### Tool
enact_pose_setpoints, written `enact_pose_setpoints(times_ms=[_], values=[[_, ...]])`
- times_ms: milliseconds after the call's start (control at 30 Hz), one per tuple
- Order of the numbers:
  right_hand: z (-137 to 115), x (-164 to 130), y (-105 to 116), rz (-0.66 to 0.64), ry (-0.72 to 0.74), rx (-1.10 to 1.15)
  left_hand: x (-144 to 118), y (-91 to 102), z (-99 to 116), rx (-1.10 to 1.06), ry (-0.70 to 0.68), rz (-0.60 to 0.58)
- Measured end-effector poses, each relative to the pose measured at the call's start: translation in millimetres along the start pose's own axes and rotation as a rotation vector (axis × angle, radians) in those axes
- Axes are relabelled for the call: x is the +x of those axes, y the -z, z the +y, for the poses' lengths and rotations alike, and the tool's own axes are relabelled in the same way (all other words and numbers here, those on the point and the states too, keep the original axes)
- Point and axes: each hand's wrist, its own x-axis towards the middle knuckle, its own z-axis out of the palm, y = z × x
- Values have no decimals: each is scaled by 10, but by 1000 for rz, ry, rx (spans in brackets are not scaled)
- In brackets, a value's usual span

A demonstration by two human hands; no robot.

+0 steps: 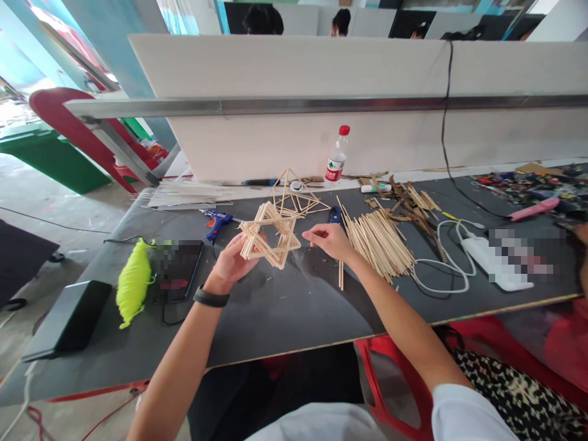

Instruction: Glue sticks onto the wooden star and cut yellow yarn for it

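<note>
- We see the left hand lifting a stick frame, a lattice of thin wooden sticks, above the dark table; its fingers are closed around the frame's lower left edge.
- The right hand hovers just right of the frame, fingers loosely curled and pinching nothing that we can make out; whether a fingertip touches the frame we cannot tell.
- Directly beyond the right hand lies a heap of loose sticks, with one single stick near the wrist.
- Behind the held frame a second, open stick frame rests on the table.
- A blue glue gun lies left of the frames; a ball of yellow-green yarn and a black box sit farther left.
- A plastic bottle with a red cap stands against the white partition.
- A white power strip with its coiled cable lies right of the heap.
</note>
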Motion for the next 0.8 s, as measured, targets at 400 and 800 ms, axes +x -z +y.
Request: enact_pose_setpoints(times_ms=[400,800], values=[[-40,-75,-137,-150,10,302,-6,-78,-63,-22,27,-46],[-361,-214,-79,-285,-32,236,45,20,-169,273,30,-81]])
